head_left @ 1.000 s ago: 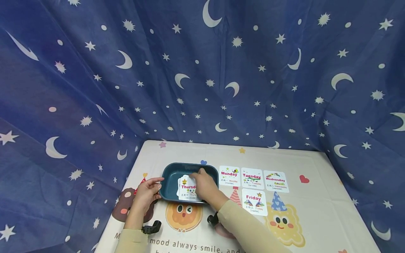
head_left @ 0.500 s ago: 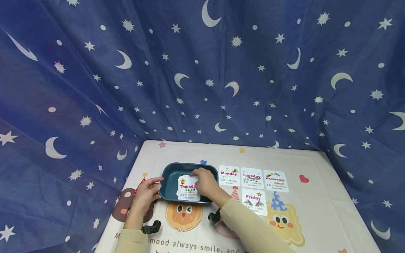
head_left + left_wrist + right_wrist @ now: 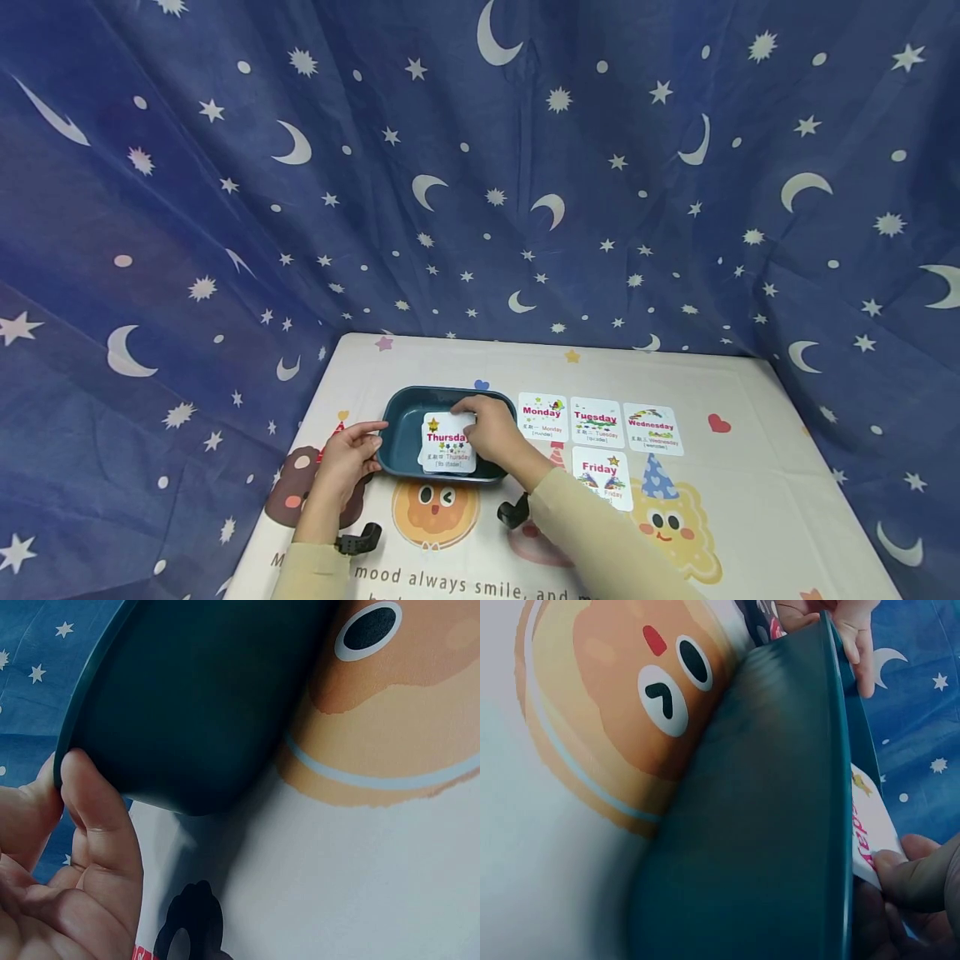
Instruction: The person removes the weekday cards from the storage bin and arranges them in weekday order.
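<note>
A dark teal oblong tray stands left of centre on the table. My left hand grips its left end, and in the left wrist view the thumb lies against the outside wall near the rim. My right hand reaches over the tray's right part and pinches the right edge of a white Thursday card. Another white card's edge peeks out under it at the lower left. In the right wrist view the Thursday card shows tilted behind the tray's near rim, with the thumb on its face.
Right of the tray, the Monday card, Tuesday card and Wednesday card lie in a row. The Friday card lies below Tuesday, close by the right sleeve. A starry blue curtain hangs behind the table.
My right hand's fingers have come onto the Thursday card's right edge, and the card has risen slightly, uncovering more of its print. The left hand and tray have stayed put.
</note>
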Tool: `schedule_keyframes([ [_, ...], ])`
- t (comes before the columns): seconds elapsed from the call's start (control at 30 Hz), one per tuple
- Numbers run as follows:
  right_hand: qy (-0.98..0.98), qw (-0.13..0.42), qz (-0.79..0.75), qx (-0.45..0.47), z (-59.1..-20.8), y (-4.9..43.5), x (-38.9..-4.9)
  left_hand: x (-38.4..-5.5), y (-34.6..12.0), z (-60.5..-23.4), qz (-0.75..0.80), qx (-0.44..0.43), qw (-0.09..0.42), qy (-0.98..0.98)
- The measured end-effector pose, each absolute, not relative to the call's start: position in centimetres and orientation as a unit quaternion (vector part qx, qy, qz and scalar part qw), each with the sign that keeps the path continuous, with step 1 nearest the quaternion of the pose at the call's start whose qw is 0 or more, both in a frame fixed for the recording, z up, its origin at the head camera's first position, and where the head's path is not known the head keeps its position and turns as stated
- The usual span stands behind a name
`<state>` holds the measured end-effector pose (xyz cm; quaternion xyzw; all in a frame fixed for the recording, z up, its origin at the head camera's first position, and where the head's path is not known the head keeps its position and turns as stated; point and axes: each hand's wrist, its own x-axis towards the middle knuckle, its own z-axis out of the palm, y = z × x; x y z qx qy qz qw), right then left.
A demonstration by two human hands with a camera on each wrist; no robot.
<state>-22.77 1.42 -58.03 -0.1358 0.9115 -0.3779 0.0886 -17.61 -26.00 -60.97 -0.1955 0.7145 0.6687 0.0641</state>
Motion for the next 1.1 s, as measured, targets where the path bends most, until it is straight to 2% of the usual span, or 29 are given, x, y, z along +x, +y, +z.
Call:
schedule_keyframes([
  [0.23,0.908,0.072,-0.384,-0.151,-58.1,2.5,-23.0,-17.7,-26.0,-61.0,0.67,-0.195,0.066,0.713],
  [1.1,0.888,0.07,-0.444,-0.102,-56.3,6.7,-23.0,-17.6,-26.1,-61.1,0.673,-0.19,0.064,0.712],
])
